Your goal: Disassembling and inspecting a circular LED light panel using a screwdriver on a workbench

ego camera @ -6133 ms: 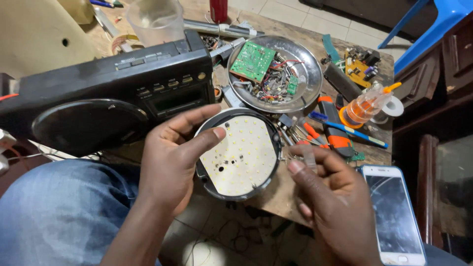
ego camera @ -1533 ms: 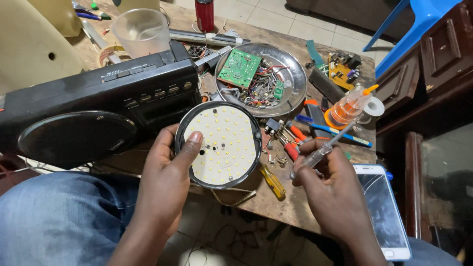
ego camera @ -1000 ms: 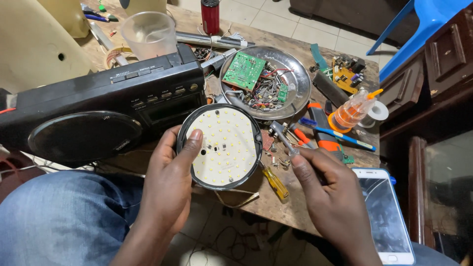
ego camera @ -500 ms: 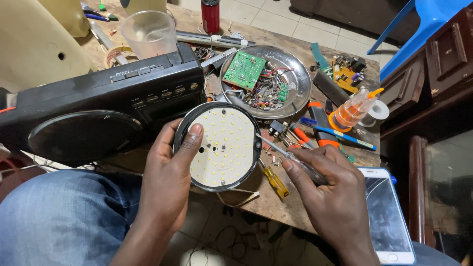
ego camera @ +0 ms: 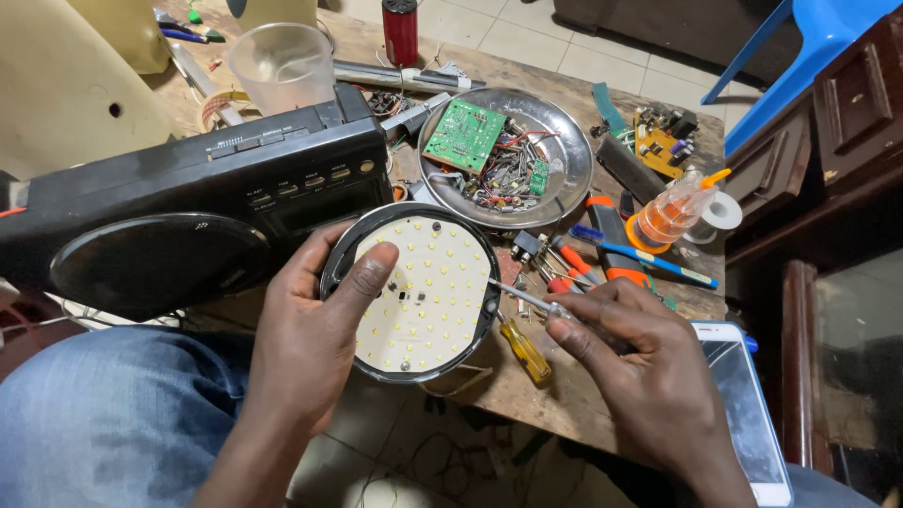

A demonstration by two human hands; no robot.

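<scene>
Screwdriver tip meeting the lamp's rim at 3 o'clock.
Left hand (ego camera: 306,353) is gripping the round white LED lamp panel (ego camera: 414,292); right hand (ego camera: 649,376), closed around a thin metal screwdriver (ego camera: 527,299), is best keeping the tip steady.

A worn wooden table (ego camera: 564,404) stands on pale floor tiles (ego camera: 527,38), beside a blue plastic chair (ego camera: 818,38) and dark wooden furniture (ego camera: 847,122).

We see the round LED panel (ego camera: 419,293): matt white board in a glossy black plastic rim. Screwdriver (ego camera: 527,299) has a bare shiny metal shaft. Radio (ego camera: 188,221) is matt black plastic with a glossy speaker disc. Bowl (ego camera: 567,181) is polished metal, a bit scuffed. Tabletop (ego camera: 564,400) is rough, worn wood. Cup (ego camera: 280,66) is cloudy clear plastic. Phone (ego camera: 748,409) has glossy glass
</scene>
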